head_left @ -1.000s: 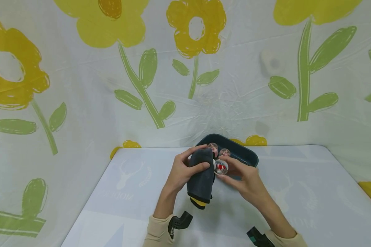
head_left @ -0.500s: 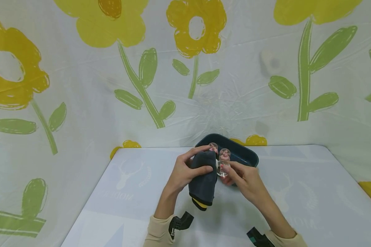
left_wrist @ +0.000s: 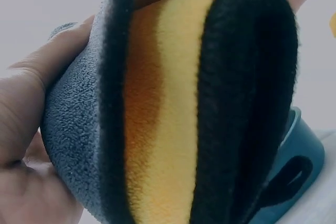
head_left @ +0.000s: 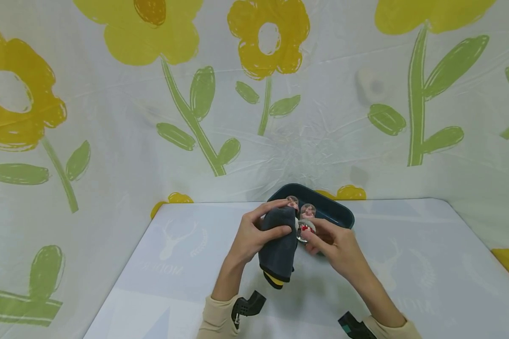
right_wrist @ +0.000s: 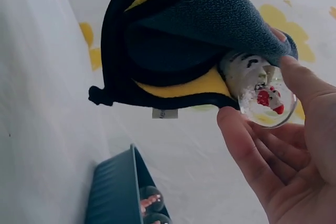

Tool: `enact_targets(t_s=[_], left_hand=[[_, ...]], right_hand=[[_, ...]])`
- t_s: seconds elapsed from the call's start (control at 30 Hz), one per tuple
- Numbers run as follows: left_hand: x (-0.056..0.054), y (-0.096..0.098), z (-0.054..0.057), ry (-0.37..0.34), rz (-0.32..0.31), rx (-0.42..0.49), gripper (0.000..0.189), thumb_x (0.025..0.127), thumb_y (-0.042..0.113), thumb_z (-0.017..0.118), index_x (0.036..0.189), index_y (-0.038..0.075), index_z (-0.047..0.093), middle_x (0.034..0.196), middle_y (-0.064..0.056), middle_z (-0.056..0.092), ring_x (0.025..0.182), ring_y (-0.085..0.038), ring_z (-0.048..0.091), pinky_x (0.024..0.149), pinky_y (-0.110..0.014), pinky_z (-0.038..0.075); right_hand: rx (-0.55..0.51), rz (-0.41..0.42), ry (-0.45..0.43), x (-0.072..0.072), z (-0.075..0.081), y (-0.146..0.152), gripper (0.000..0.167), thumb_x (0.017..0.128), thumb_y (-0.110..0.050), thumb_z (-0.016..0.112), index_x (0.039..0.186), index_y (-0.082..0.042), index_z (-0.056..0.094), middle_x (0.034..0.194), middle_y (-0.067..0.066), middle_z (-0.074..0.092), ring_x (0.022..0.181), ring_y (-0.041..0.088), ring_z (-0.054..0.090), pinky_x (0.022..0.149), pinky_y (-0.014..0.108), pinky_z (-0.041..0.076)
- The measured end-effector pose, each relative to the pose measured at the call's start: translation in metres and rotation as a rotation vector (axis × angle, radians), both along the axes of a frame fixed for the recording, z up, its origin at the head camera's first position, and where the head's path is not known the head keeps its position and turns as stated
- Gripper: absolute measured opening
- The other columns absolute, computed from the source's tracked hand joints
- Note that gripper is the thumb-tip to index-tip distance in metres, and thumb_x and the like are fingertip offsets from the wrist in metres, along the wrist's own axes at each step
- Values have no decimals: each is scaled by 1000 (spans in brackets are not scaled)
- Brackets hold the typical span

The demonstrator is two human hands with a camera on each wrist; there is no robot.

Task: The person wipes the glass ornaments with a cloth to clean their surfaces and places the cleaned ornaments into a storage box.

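My left hand [head_left: 248, 235] grips a folded grey microfiber cloth [head_left: 278, 242], thumb on its near face. Yellow lining and black edging show in the left wrist view, where the cloth [left_wrist: 173, 103] fills the middle. Out of its right side sticks a small snow globe [right_wrist: 268, 103], a clear ball with a red and white figure inside. Its whitish base [right_wrist: 239, 72] is partly wrapped in the cloth. My right hand [head_left: 338, 245] holds the ball between thumb and fingers. Behind it, two pink-figured snow globes [head_left: 308, 211] stand in a dark blue-green tray [head_left: 343, 217].
The tray stands near the white table's [head_left: 186, 263] back edge, just beyond both hands. A flower-printed sheet [head_left: 322, 108] rises behind the table. A black wrist mount [head_left: 250, 303] sits at my left cuff, another [head_left: 356, 326] at my right.
The ball and cloth have shifted slightly right. My right fingers and thumb have changed position on the ball, and its figure faces differently. The tray has stayed in place.
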State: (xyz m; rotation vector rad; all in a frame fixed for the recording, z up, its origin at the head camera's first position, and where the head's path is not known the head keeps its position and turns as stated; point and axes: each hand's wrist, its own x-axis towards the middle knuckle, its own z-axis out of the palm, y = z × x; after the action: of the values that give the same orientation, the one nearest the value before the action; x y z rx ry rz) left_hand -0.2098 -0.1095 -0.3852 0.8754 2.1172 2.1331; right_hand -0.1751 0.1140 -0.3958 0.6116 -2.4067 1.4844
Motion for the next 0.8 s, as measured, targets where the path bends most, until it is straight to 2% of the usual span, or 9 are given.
enact_targets(t_s=[0.17, 0.3, 0.37, 0.47, 0.57, 0.8], left_hand=[[0, -2, 0, 1, 0, -5, 53, 87, 12, 75, 136, 19, 59, 138, 0, 59, 101, -23, 69, 81, -38, 60], [0, -3, 0, 4, -9, -8, 51, 87, 12, 74, 136, 20, 60, 137, -2, 59, 97, -22, 70, 80, -39, 60], [0, -3, 0, 0, -12, -5, 50, 88, 13, 74, 135, 20, 60, 137, -5, 59, 95, -21, 70, 78, -39, 60], [0, -3, 1, -2, -20, 3, 49, 87, 13, 74, 135, 19, 60, 137, -12, 58, 93, -21, 70, 77, -39, 60], [0, -3, 1, -5, -23, 7, 50, 87, 13, 74, 135, 19, 60, 137, -13, 58, 95, -20, 70, 77, -38, 60], [0, -4, 1, -31, -21, -13, 52, 86, 13, 75, 136, 17, 59, 133, -5, 61, 95, -20, 70, 77, -39, 61]], right_hand=[[50, -9, 159, -2, -1, 1, 49, 80, -14, 80, 126, -15, 64, 99, 0, 74, 73, 7, 67, 63, 22, 57], [37, 55, 248, -4, -1, 3, 56, 75, -6, 83, 126, -16, 63, 115, 2, 70, 87, 12, 69, 67, 25, 59], [29, 81, 275, -5, -1, 3, 58, 74, -2, 83, 127, -16, 63, 118, 3, 67, 96, 12, 68, 68, 27, 60], [30, 91, 298, -5, 0, 3, 61, 72, 3, 82, 127, -15, 63, 122, 4, 64, 108, 8, 63, 70, 28, 60], [34, 92, 304, -5, 0, 3, 62, 71, 6, 82, 127, -14, 64, 124, 5, 63, 112, 7, 60, 71, 28, 60], [43, 112, 282, -6, 0, 5, 61, 75, -1, 82, 131, -14, 62, 123, 3, 66, 105, 9, 63, 71, 24, 59]])
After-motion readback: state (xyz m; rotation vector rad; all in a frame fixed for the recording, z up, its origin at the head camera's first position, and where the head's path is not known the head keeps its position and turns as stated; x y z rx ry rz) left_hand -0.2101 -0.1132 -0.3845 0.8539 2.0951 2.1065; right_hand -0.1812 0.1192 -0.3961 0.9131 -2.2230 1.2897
